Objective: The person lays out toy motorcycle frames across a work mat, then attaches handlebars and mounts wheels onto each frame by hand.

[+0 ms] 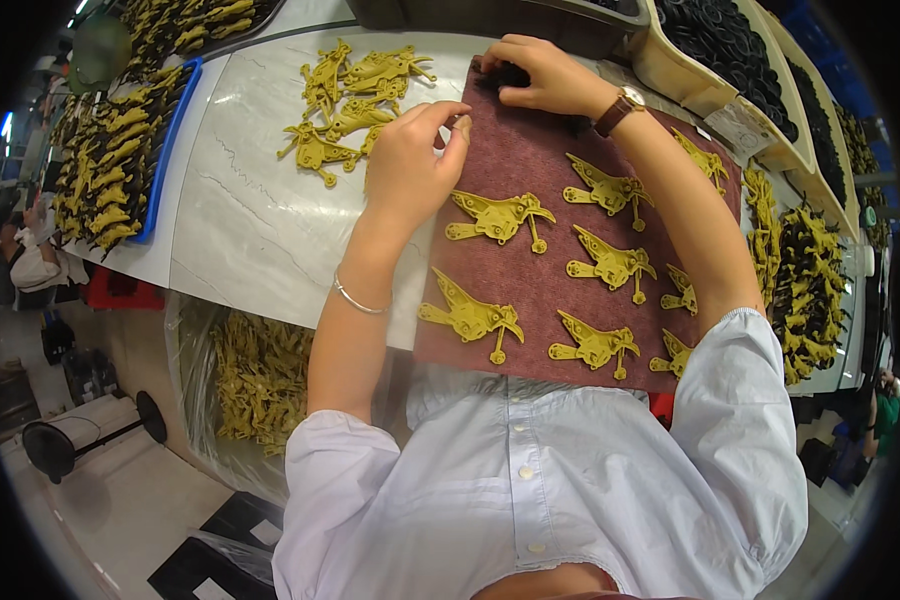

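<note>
My left hand [415, 165] is raised at the left edge of a maroon cloth mat [540, 160]. Its thumb and index fingertips come together in a pinch; whatever is between them is too small to make out. At the mat's far left corner, my right hand [550, 78] curls its fingers around small black parts [510, 76], whose exact kind I cannot tell. Rows of olive-yellow plastic parts, each with a pointed beak-like end, lie flat on the mat; one such yellow part [497, 218] is closest to my left hand. Some are partly hidden by my right forearm.
A loose heap of yellow parts [355, 100] lies on the white marbled table [240, 200]. Left stands a blue-edged tray [175, 150] of yellow-and-black pieces. Cream bins [675, 60] of black rings stand back right. Below the table, a plastic-lined container holds more yellow parts [260, 380].
</note>
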The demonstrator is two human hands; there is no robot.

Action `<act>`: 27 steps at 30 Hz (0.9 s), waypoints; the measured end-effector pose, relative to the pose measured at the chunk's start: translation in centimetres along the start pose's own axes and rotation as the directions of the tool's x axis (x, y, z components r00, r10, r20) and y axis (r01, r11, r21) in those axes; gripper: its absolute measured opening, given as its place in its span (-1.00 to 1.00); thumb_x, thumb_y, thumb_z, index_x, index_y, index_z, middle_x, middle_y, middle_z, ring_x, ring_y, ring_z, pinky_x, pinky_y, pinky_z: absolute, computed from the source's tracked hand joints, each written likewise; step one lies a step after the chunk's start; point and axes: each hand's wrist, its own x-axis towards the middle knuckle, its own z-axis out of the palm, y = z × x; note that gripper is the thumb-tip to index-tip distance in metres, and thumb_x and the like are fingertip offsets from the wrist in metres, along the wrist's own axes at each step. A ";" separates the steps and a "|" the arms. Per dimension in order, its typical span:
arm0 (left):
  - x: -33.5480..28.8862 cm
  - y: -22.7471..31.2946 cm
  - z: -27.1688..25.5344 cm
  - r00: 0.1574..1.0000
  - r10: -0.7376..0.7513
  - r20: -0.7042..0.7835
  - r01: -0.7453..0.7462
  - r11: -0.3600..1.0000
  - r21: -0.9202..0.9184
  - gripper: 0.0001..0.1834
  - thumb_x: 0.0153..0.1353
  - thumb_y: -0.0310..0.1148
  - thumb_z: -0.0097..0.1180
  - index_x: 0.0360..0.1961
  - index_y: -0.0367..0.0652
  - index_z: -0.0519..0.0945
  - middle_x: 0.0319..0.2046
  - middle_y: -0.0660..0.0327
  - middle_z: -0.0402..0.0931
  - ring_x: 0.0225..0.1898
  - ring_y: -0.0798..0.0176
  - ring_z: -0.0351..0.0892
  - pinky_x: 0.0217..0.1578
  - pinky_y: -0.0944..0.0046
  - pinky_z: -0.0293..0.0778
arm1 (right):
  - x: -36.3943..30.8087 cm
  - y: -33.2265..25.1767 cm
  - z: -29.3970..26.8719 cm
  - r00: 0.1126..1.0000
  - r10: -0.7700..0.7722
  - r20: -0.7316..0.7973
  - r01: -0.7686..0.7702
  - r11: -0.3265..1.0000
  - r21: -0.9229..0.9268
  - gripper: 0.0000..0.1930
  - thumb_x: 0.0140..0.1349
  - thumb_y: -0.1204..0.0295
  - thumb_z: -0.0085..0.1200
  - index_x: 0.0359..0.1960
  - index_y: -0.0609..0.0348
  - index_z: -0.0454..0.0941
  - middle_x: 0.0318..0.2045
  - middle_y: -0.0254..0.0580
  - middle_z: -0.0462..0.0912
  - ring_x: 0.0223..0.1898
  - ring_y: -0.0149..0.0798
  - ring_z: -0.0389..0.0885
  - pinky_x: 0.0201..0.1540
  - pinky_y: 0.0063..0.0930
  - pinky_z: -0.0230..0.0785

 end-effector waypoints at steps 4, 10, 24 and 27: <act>-0.1 0.0 0.1 1.000 -0.012 -0.016 0.011 1.000 -0.023 -0.82 0.16 -0.40 0.17 -0.23 -0.21 0.68 -0.44 0.13 0.64 -0.56 0.33 0.50 -0.54 0.35 0.39 | -0.2 1.1 -1.2 0.997 0.048 -0.066 -0.043 0.996 0.079 -0.67 0.06 0.45 0.21 -0.12 0.26 0.53 -0.21 -0.11 0.59 -0.12 -0.21 0.57 0.00 -0.38 0.41; 0.0 -0.3 -0.1 0.994 -0.111 -0.014 0.109 0.988 -0.106 -0.82 0.20 -0.39 0.15 -0.23 -0.24 0.68 -0.46 0.16 0.66 -0.49 0.40 0.59 -0.46 0.40 0.46 | -0.6 1.7 -1.9 0.846 0.526 0.089 -0.407 0.527 0.746 -0.73 0.23 0.44 0.14 -0.04 0.19 0.53 -0.22 -0.38 0.59 -0.18 -0.49 0.52 -0.05 -0.56 0.39; 0.3 -0.5 1.4 0.923 -0.288 0.256 0.362 0.874 -0.323 -0.63 0.23 -0.36 0.20 0.05 -0.25 0.55 -0.16 0.05 0.60 -0.19 0.23 0.67 -0.20 0.34 0.56 | -1.2 -0.4 0.8 0.810 0.497 0.311 -0.025 -0.502 0.865 -0.74 0.27 0.47 0.02 -0.10 0.43 0.47 -0.28 -0.12 0.44 -0.29 -0.35 0.40 -0.31 -0.55 0.35; 0.1 -0.9 1.4 0.955 -0.078 0.287 0.137 0.972 -0.191 -0.58 0.14 -0.40 0.24 0.07 -0.13 0.57 -0.18 0.02 0.61 -0.18 0.22 0.67 -0.20 0.32 0.57 | -1.6 -0.4 1.4 0.776 0.595 0.209 -0.169 -0.124 0.978 -0.77 0.26 0.40 0.12 -0.13 0.29 0.55 -0.30 -0.25 0.55 -0.30 -0.42 0.48 -0.29 -0.57 0.36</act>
